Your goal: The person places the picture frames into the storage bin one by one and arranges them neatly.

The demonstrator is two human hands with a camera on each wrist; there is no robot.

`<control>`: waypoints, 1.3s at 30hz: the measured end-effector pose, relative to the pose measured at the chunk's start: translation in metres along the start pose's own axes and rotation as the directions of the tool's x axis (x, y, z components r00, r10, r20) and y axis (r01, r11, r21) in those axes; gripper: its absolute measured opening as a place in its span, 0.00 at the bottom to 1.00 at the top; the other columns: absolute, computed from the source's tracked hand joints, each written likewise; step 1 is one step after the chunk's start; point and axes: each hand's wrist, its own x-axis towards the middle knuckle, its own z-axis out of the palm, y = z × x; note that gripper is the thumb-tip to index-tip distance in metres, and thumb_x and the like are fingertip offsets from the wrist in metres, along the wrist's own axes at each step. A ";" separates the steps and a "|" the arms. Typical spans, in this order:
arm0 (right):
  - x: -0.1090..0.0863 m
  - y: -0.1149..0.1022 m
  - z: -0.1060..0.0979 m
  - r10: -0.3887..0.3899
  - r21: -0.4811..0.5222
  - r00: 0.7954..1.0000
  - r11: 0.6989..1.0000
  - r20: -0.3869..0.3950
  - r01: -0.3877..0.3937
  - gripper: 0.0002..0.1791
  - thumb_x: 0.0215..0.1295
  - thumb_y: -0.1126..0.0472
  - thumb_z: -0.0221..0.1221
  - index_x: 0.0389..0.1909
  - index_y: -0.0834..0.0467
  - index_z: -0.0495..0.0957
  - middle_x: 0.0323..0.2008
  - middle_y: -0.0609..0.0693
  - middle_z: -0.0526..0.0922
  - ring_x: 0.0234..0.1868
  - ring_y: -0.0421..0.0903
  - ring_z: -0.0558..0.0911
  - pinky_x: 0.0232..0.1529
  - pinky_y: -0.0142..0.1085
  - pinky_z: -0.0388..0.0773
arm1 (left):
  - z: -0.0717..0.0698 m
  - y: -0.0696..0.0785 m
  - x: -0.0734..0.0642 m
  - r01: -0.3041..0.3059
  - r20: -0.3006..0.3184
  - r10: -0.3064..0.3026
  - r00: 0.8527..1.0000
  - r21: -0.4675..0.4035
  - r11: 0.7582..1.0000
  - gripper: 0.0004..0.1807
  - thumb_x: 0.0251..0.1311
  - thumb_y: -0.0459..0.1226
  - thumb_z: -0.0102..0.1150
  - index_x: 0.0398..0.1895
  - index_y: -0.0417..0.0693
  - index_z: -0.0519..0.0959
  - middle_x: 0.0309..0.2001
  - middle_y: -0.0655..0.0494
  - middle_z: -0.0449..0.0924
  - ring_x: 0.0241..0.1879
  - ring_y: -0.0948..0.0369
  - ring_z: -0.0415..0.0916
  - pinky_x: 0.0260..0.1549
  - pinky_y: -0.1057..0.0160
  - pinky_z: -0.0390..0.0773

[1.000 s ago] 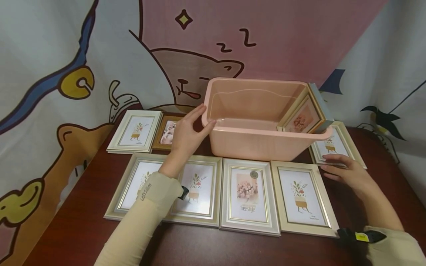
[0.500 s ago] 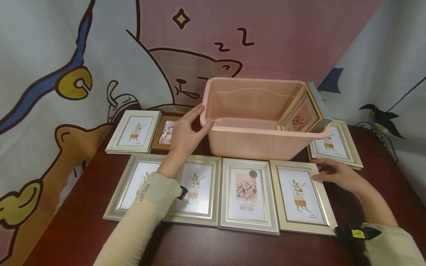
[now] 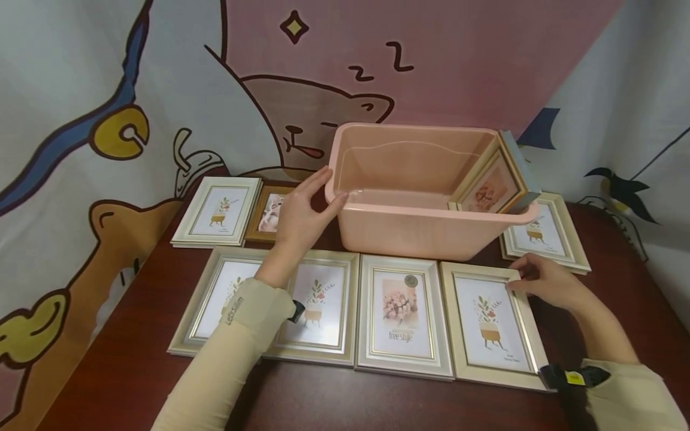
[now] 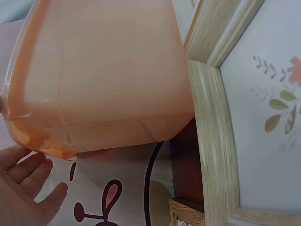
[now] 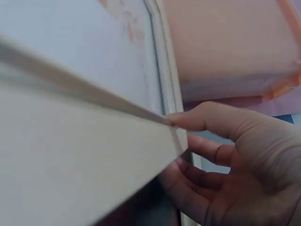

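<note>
My left hand (image 3: 302, 215) holds the near left corner of a pink plastic bin (image 3: 409, 233), its thumb at the rim and fingers along the outer side. In the left wrist view, curled fingers (image 4: 28, 174) show under the bin's rim. With thumb and fingers my right hand (image 3: 555, 284) pinches the far right corner of a cream picture frame (image 3: 487, 323) with a potted-plant print. The right wrist view has the thumb on this frame's face (image 5: 94, 155) and fingers beneath its edge. Inside the bin, picture frames (image 3: 487, 185) lean upright against the right wall.
Left of the gripped frame lie a silver frame (image 3: 404, 317) and a wide double frame (image 3: 318, 311). Behind them are a white frame (image 3: 218, 212) and a brown frame (image 3: 269, 212). Another cream frame (image 3: 544, 233) lies right of the bin. A printed curtain (image 3: 458, 66) hangs behind the table.
My right hand has moved left from the back right frame to the near cream frame and taken its corner. That frame has shifted slightly. The left hand has stayed at the bin.
</note>
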 end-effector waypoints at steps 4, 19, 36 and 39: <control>-0.001 0.001 -0.002 0.020 -0.011 1.000 1.000 0.004 -0.020 0.25 0.62 0.58 0.67 0.50 0.73 0.71 0.39 0.63 0.81 0.32 0.40 0.79 0.28 0.32 0.80 | -0.001 0.000 0.001 0.000 -0.003 0.000 1.000 0.002 1.000 0.33 0.64 0.53 0.61 0.70 0.52 0.72 0.71 0.59 0.70 0.72 0.56 0.66 0.72 0.50 0.64; -0.010 -0.006 -0.006 0.040 0.024 0.997 0.999 0.065 -0.041 0.27 0.62 0.61 0.66 0.53 0.73 0.66 0.39 0.64 0.81 0.33 0.46 0.83 0.29 0.41 0.86 | -0.002 0.000 0.001 0.009 -0.002 -0.009 1.000 0.004 1.000 0.34 0.63 0.54 0.61 0.69 0.51 0.72 0.71 0.58 0.70 0.73 0.56 0.66 0.73 0.50 0.63; -0.067 0.045 -0.050 0.028 0.399 0.996 0.917 -0.088 0.010 0.19 0.75 0.65 0.52 0.59 0.42 0.75 0.43 0.22 0.80 0.35 0.35 0.86 0.33 0.32 0.86 | -0.003 0.000 0.003 0.007 -0.014 -0.007 1.000 0.000 1.000 0.33 0.63 0.54 0.61 0.69 0.51 0.73 0.71 0.58 0.71 0.72 0.56 0.66 0.73 0.51 0.63; -0.079 0.042 -0.056 -0.010 0.469 0.980 0.877 -0.200 0.105 0.22 0.73 0.70 0.51 0.58 0.43 0.77 0.44 0.24 0.81 0.34 0.33 0.86 0.31 0.30 0.85 | -0.003 0.000 0.003 0.008 -0.015 -0.008 1.000 0.003 1.000 0.33 0.63 0.54 0.61 0.69 0.51 0.73 0.71 0.58 0.71 0.72 0.56 0.66 0.73 0.51 0.63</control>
